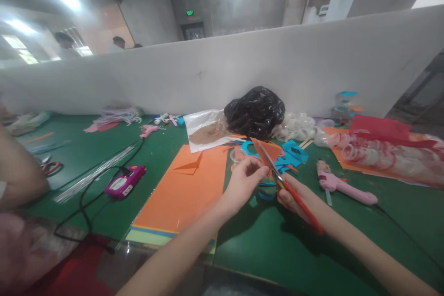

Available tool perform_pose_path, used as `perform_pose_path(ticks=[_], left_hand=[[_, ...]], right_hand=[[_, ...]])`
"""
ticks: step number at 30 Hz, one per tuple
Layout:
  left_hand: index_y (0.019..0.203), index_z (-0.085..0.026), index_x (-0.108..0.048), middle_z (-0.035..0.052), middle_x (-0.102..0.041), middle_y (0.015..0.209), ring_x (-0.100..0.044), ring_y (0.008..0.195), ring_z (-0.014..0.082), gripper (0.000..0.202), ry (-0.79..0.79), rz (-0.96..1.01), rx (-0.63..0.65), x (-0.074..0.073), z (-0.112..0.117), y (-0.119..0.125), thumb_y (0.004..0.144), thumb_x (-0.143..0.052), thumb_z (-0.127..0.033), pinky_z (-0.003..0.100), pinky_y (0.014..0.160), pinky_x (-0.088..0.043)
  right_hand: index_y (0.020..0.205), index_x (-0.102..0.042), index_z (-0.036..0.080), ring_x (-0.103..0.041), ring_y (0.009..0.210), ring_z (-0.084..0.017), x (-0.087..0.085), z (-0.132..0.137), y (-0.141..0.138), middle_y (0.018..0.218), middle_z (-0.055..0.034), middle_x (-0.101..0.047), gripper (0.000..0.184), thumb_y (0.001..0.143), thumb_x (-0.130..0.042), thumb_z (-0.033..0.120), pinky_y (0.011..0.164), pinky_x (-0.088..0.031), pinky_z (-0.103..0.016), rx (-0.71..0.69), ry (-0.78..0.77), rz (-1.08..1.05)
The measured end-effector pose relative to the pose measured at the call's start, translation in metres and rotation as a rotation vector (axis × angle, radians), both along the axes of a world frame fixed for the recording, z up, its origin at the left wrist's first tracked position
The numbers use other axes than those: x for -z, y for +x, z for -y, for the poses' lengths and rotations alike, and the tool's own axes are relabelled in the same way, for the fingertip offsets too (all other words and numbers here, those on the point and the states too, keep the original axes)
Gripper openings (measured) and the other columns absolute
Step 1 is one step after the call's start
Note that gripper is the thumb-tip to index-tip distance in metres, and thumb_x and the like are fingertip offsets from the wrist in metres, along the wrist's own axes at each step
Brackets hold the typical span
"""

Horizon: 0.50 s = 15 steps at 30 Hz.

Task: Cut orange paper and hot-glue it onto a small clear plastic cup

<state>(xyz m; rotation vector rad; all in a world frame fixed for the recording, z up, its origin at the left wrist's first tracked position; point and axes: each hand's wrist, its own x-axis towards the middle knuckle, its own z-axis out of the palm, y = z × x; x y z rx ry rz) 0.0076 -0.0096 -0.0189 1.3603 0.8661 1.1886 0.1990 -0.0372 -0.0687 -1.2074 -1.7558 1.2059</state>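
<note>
Closed around the red handles of a pair of scissors (301,206), my right hand (294,194) points the blades up and to the left. The blades lie against a small orange paper piece (266,151), which my left hand (247,178) pinches at its lower edge. Below my hands, blue paper scraps (294,153) and a clear plastic ring (238,155) lie on the green table. To the left is a stack of orange paper sheets (194,189), with a folded orange scrap (189,165) on top.
A black plastic bag (256,110) and a white sheet with brown powder (208,135) sit by the partition (208,74). Right lie a pink glue gun (342,187) and clear plastic cups (374,150). Left are a purple power strip (125,182), clear sticks (97,173) and another person's arm (21,175).
</note>
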Motion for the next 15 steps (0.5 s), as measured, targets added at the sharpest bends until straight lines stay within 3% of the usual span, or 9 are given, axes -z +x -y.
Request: perform_pose_path(ticks=[5,11,15], left_hand=[[0.075,-0.019,-0.056,-0.004,-0.054,0.071,-0.048,0.067,0.0111,0.04,0.018,-0.021,0.05,0.0019,-0.0019,-0.0004,0.079,-0.077,-0.053,0.027,0.071,-0.04],[0.074,-0.018,-0.056,-0.0033,-0.055,0.073,-0.049,0.071,0.0117,0.037,0.031,-0.038,0.04,0.001,-0.0019,0.0002,0.079,-0.077,-0.049,0.027,0.073,-0.04],[0.074,-0.018,-0.055,-0.0036,-0.055,0.072,-0.049,0.07,0.0112,0.038,0.005,-0.019,0.063,-0.0005,0.0003,0.0006,0.079,-0.077,-0.049,0.026,0.071,-0.04]], right_hand=[[0.089,-0.047,0.025,-0.035,0.057,-0.012,-0.0015,0.0003,0.0007,0.069,0.0048,-0.045,0.057,0.088,-0.048,0.082,0.052,-0.034,-0.028,-0.036,0.131,-0.043],[0.094,-0.046,0.025,-0.032,0.051,-0.011,-0.0055,0.0014,-0.0033,0.06,0.0081,-0.04,0.055,0.091,-0.046,0.08,0.048,-0.029,-0.027,-0.03,0.063,-0.05],[0.096,-0.05,0.025,-0.039,0.056,-0.012,-0.0025,0.0026,-0.002,0.068,0.0053,-0.047,0.052,0.091,-0.049,0.076,0.052,-0.036,-0.028,-0.012,0.098,-0.063]])
